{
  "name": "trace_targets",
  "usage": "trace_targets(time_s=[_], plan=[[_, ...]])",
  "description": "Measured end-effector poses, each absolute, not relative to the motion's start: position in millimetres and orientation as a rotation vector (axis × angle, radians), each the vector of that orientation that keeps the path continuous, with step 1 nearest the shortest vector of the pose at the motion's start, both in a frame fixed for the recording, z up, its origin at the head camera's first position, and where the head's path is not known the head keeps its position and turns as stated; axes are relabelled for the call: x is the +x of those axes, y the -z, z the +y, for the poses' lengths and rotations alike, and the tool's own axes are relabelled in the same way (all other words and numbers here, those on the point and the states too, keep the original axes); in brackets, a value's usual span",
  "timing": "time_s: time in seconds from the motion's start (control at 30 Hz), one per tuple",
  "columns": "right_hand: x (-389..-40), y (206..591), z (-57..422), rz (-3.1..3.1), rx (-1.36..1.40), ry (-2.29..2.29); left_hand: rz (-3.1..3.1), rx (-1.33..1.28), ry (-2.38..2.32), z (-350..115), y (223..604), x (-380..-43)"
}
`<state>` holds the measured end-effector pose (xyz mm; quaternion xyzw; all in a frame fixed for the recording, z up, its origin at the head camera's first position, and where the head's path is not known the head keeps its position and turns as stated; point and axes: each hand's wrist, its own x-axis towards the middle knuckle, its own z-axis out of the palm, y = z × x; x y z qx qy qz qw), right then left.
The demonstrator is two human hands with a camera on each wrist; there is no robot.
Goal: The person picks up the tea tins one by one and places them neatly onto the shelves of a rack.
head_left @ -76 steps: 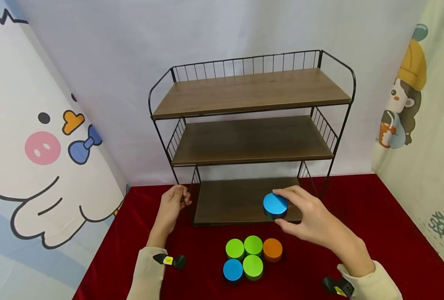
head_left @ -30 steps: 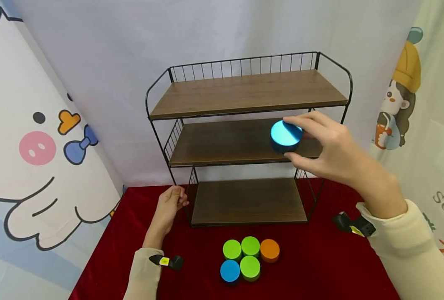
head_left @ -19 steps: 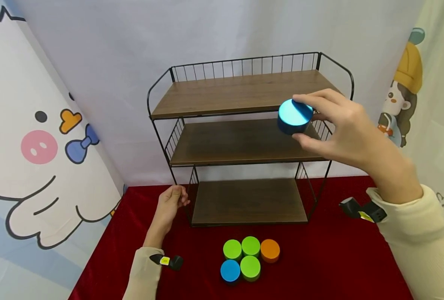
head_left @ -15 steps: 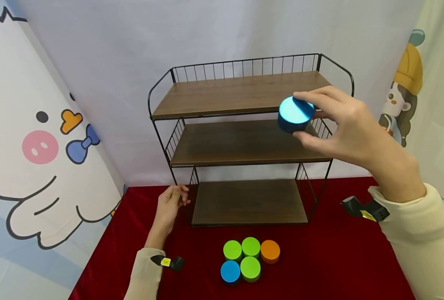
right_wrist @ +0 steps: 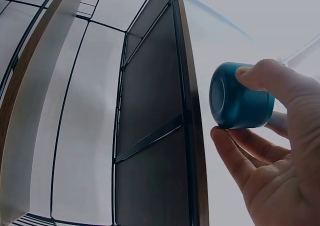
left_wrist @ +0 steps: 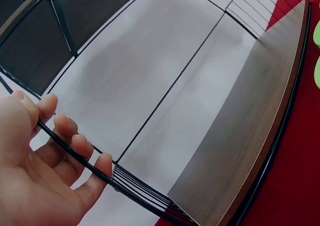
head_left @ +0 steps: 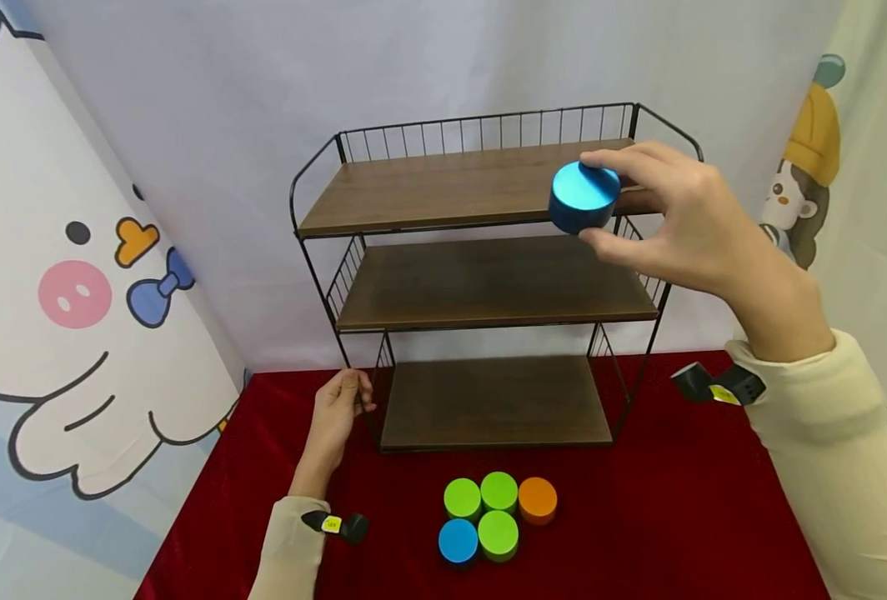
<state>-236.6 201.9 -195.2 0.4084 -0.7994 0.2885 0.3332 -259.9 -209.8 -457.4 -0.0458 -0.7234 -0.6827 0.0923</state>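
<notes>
My right hand pinches a small blue metallic cylinder between thumb and fingers. In the head view it overlaps the right part of the top shelf board. Seen from the right wrist, the blue cylinder has a rounded lower edge and is raised beyond the top board's front edge. Low on the left, my left hand grips the black front post of the three-tier rack. The left wrist view shows the thumb and fingers about this thin metal post.
On the red cloth in front of the rack stand three green cylinders, one orange cylinder and another blue cylinder, grouped closely. Wire railings edge the rack's back and sides. Printed curtains hang at both sides.
My right hand has lifted the blue cylinder from before the bottom shelf, past the middle one, to the height of the top board. The left hand keeps its place on the post.
</notes>
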Motion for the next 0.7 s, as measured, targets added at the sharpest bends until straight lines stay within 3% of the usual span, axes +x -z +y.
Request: trace_targets(time_s=[0.7], plan=[[-251.8, 196.3, 213.3, -2.194, 0.850, -0.775, -2.239, -0.128, 2.059, -214.7, 454.2, -260.7]])
